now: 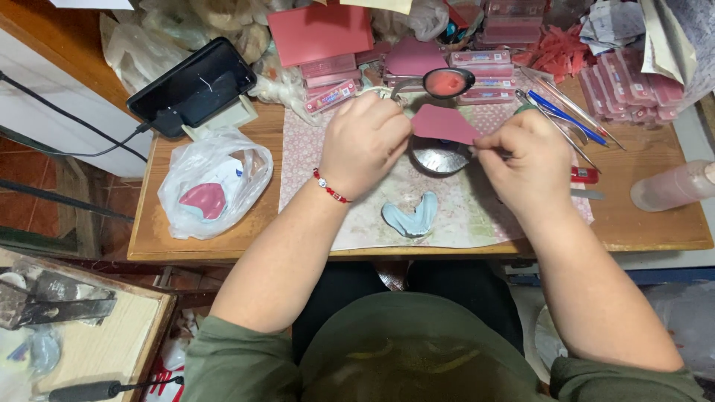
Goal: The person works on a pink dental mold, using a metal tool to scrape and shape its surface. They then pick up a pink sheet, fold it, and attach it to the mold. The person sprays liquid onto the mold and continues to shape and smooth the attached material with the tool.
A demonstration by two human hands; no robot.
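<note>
While both hands grip pink wax sheet (445, 123), foil dish (438, 158) beneath, blue cast (410, 216) nearby

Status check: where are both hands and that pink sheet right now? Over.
Left hand and right hand both pinch the pink wax sheet above the small metal bowl. Blue-grey cast lies nearer the body, apart.

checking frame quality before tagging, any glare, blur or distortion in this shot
Head view: even indoor light, soft shadows under the left hand and right hand; glare on the black phone and the metal bowl; pink wax sheet sharp; edges bow slightly from the wide lens.
</note>
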